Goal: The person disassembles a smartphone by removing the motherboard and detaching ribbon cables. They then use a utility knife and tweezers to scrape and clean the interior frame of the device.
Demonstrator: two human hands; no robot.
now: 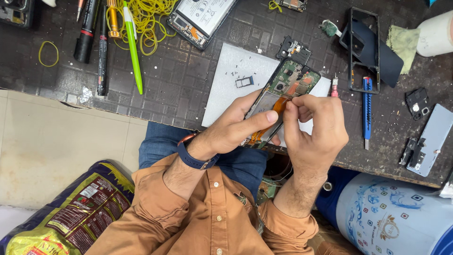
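An opened phone [278,101] is held at the centre of the frame, above a white mat [226,85] on the dark workbench [179,80]; it is grasped from below by the left hand [233,130], whose thumb is laid along its lower edge; the circuit board is exposed at its upper end. An orange ribbon cable [279,105] on the phone is pinched between the fingertips of the right hand [314,130]. A small tray [244,82] is seen on the mat, just left of the phone. A green pen [132,47] and yellow rubber bands [151,19] lie at the upper left; a blue craft knife [367,111] lies to the right; a second opened phone [200,19] is seen at the top.
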